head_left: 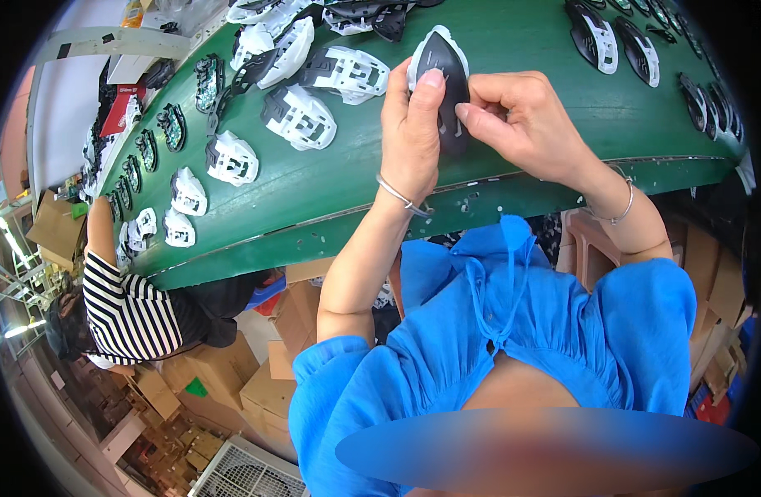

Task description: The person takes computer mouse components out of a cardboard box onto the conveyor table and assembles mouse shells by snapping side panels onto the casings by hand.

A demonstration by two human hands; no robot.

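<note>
Above the green work surface [314, 195], a black-and-white plastic shell [444, 56], shaped like a computer mouse, is held tilted with its black face up. My left hand [410, 137] grips its left side, the thumb lying on the black face. On the lower right edge, my right hand [523, 120] has its thumb pressed and its fingers curled against the same shell. Those fingertips are partly hidden. Left of my hands lie similar white shell parts with cut-outs, such as one white part [301, 118] and another white part [347, 73].
Black-and-white shells [597, 37] stand along the far right. Shells with green circuit boards [171, 127] line the left. A person in a striped top [136, 311] reaches to the surface at far left. Cardboard boxes [219, 369] and a pale grille [248, 472] are below.
</note>
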